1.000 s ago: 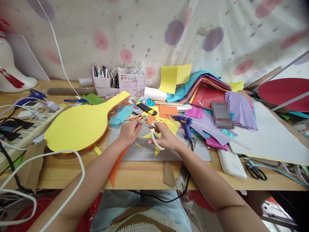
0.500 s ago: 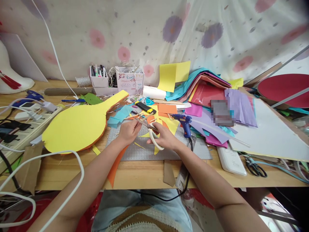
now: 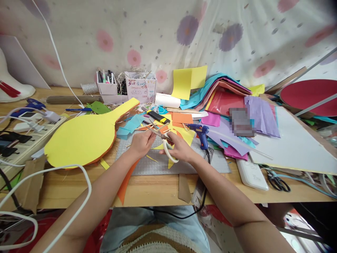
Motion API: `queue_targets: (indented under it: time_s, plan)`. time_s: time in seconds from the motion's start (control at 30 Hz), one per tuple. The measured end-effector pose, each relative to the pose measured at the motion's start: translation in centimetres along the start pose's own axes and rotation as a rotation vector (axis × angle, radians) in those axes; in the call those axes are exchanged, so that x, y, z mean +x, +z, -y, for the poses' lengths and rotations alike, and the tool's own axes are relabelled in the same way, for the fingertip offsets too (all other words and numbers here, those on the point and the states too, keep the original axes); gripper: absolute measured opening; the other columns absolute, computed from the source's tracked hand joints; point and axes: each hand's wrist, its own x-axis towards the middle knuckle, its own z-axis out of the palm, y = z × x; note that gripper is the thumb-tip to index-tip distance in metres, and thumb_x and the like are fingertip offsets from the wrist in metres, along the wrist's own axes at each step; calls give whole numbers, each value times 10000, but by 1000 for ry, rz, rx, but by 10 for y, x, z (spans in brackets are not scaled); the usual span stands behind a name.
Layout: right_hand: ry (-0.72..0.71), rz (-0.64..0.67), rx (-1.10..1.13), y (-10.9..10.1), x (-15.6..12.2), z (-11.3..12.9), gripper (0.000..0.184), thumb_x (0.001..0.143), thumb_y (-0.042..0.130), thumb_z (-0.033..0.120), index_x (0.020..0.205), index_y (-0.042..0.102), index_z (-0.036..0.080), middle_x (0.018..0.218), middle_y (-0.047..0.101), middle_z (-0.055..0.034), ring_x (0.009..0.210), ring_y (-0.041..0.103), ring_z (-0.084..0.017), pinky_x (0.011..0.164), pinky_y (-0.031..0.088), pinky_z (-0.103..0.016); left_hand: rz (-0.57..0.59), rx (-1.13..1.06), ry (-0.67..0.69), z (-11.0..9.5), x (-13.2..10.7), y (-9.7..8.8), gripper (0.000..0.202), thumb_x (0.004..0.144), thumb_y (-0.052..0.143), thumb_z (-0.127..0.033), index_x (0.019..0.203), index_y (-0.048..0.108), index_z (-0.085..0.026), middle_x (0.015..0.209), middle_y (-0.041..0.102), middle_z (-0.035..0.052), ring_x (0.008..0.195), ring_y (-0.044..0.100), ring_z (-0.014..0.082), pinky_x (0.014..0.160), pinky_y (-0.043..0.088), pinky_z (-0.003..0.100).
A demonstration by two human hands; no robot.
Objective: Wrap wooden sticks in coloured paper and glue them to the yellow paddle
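My right hand (image 3: 179, 147) grips scissors (image 3: 168, 151) with white handles, their blades parted and angled toward my left hand. The fingers of my left hand (image 3: 142, 143) are pinched together right beside the blade tips. Whatever lies between those fingertips is too small or hidden to make out. Beneath both hands is a grey cutting mat (image 3: 147, 169) strewn with yellow and orange paper scraps. An orange paper piece (image 3: 125, 184) sticks out from under my left forearm. A blue glue gun (image 3: 201, 133) lies just right of my right hand.
To the left lies a large yellow paddle-shaped cutout (image 3: 81, 140) near a power strip (image 3: 50, 137) with cables. A black and yellow utility knife (image 3: 158, 116) is behind my hands. Coloured paper (image 3: 231, 100), black-handled scissors (image 3: 277, 181) and a white board (image 3: 295, 140) are on the right.
Both hands stay in nearly the same place. The scissor blades look slightly more apart near my left fingertips. The whole view has shifted a little.
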Motion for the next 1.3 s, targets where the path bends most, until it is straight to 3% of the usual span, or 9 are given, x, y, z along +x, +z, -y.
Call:
queue_targets:
  time_s: [0.3,0.43,0.53,0.73,0.9,1.07,1.3]
  plan:
    - [23,-160,-70,8,-1,-4,167,676,476,297,647,336,211,630,464,27,554,381,-108,530,291,-227,-16,-20,49,-5,0,3,343,876,285,-344,807,579,-183,705,626,50,684,580,165,611,362,255]
    - [32,-187,-48,9,0,-5,169,662,486,280,635,334,212,615,461,27,551,387,-110,533,292,-229,-142,-184,39,-9,-2,5,314,871,324,-358,941,566,-172,813,646,55,732,580,159,648,395,251]
    - [33,-191,-35,11,2,-8,147,667,492,279,668,361,211,649,475,21,581,410,-118,542,305,-230,-233,-315,52,-9,-3,5,276,861,372,-346,902,593,-186,841,648,41,770,572,140,684,409,230]
    - [-42,-209,3,16,4,-12,164,745,481,328,845,439,204,817,516,-17,727,470,-142,641,366,-248,-190,-399,73,-4,-1,4,267,845,414,-313,740,627,-191,705,629,13,688,555,120,661,414,217]
    - [-22,-237,-57,14,4,-10,220,753,507,387,849,453,197,837,528,-33,789,481,-161,694,369,-265,-200,-399,110,-3,1,8,266,837,431,-308,701,619,-176,649,609,14,629,545,114,613,410,214]
    - [28,-228,-133,15,3,-9,224,747,515,419,767,463,202,754,557,-15,708,500,-150,617,341,-243,-214,-425,186,-2,2,13,291,850,414,-323,700,613,-173,632,597,13,630,552,114,600,414,211]
    - [120,-224,-298,16,3,-12,144,746,480,330,690,484,198,653,578,-18,597,499,-142,536,266,-246,-233,-402,217,-4,4,13,278,855,409,-282,679,591,-168,615,584,7,624,554,108,586,407,202]
